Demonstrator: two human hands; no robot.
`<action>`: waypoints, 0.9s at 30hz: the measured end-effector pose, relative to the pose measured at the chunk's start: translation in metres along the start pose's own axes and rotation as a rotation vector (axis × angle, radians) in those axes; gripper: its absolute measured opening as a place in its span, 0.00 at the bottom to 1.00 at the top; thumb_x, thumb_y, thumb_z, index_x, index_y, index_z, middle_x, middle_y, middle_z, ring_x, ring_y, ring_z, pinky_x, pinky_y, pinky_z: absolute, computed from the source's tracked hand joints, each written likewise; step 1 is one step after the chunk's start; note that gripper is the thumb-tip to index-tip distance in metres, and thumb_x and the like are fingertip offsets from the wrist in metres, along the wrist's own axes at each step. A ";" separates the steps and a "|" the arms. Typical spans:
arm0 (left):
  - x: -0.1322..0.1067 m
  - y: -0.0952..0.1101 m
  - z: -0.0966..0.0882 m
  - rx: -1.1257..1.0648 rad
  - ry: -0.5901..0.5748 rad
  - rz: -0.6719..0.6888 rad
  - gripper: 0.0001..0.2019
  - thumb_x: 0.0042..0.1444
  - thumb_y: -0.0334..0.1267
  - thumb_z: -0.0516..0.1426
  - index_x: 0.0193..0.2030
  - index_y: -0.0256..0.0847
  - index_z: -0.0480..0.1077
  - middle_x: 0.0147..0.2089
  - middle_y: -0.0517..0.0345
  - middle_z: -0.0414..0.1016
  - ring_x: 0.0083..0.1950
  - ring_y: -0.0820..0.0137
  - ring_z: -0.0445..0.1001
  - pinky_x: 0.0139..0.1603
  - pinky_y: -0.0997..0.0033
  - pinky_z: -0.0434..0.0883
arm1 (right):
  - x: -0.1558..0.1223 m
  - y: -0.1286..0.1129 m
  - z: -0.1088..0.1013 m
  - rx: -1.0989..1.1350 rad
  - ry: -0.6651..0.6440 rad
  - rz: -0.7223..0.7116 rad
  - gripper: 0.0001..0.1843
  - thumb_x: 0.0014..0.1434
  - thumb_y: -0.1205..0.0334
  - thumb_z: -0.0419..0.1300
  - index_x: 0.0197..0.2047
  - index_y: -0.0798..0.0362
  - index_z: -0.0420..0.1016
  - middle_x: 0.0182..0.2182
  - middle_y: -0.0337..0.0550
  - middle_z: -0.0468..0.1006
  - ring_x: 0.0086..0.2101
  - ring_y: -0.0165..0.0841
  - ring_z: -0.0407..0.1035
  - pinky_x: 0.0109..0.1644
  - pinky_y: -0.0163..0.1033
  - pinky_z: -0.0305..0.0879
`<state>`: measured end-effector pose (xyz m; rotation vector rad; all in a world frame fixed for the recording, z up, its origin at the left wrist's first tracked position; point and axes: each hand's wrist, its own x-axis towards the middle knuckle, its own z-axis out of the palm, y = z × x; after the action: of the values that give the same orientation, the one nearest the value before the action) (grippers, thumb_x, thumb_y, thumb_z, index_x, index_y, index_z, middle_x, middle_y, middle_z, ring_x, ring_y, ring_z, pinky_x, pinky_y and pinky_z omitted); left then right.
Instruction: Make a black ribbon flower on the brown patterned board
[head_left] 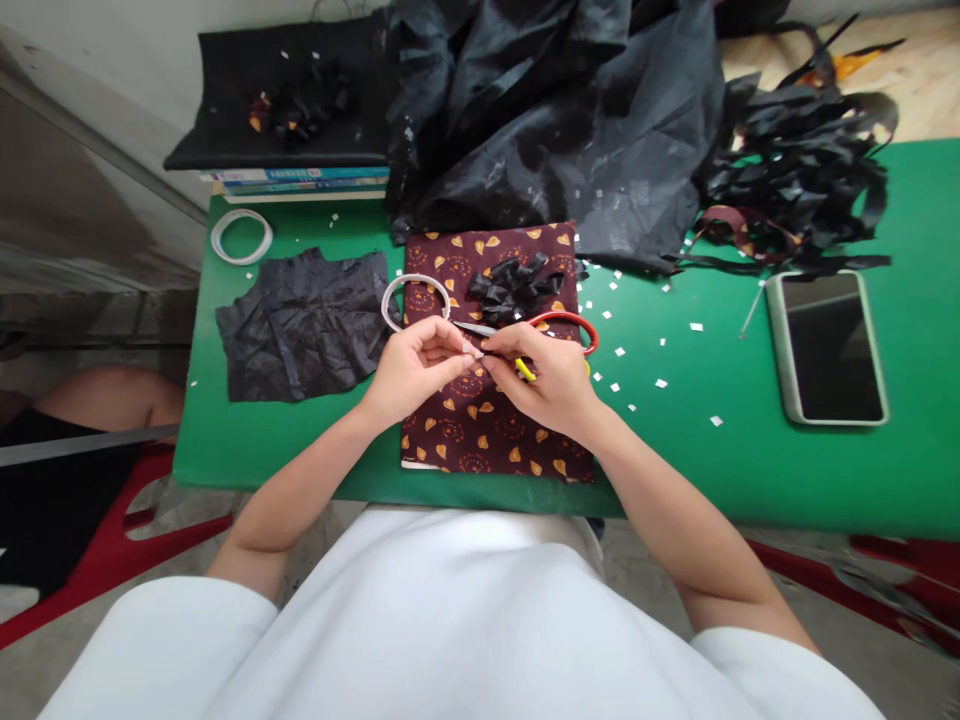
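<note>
My left hand [416, 368] and my right hand [544, 380] meet over a maroon patterned cloth [487, 420] on the green table [750, 450]. Both pinch a small pale piece between their fingertips, too small to name. Red-handled scissors [559, 325] lie just beyond my right hand, blades pointing left. A black ribbon bow [514, 285] sits on the cloth above the hands. A roll of white tape [415, 298] lies beside the bow, near my left hand.
A crumpled black sheet [304, 320] lies left, with another tape ring [241, 236] behind it. A heap of black fabric [555, 120] and black strips [802, 180] fill the back. A phone [829, 345] lies right. Small white scraps are scattered about. Books [300, 180] stand at back left.
</note>
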<state>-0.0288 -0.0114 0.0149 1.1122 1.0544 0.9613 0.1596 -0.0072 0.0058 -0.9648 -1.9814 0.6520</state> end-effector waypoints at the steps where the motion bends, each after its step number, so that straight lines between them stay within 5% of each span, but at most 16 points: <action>1: 0.000 0.000 0.000 -0.003 0.004 -0.001 0.14 0.47 0.40 0.69 0.32 0.37 0.68 0.34 0.59 0.80 0.36 0.74 0.79 0.43 0.71 0.78 | 0.000 0.000 0.000 -0.004 0.003 -0.002 0.05 0.61 0.68 0.59 0.40 0.49 0.69 0.29 0.36 0.80 0.26 0.27 0.73 0.30 0.32 0.67; 15: 0.000 0.003 0.002 0.015 0.049 -0.024 0.19 0.43 0.46 0.71 0.30 0.37 0.68 0.32 0.61 0.79 0.33 0.75 0.78 0.41 0.71 0.78 | 0.001 -0.002 -0.001 0.003 0.027 -0.039 0.06 0.60 0.69 0.61 0.40 0.49 0.70 0.28 0.34 0.80 0.25 0.26 0.72 0.30 0.30 0.67; 27: 0.000 0.005 0.001 0.021 0.014 -0.007 0.14 0.51 0.46 0.67 0.33 0.37 0.73 0.33 0.58 0.81 0.34 0.71 0.81 0.39 0.70 0.79 | 0.001 -0.001 -0.002 0.017 0.010 -0.002 0.04 0.62 0.66 0.59 0.40 0.49 0.70 0.28 0.35 0.80 0.24 0.27 0.72 0.29 0.32 0.67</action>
<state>-0.0285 -0.0104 0.0200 1.1200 1.0818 0.9555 0.1603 -0.0069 0.0076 -0.9543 -1.9647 0.6613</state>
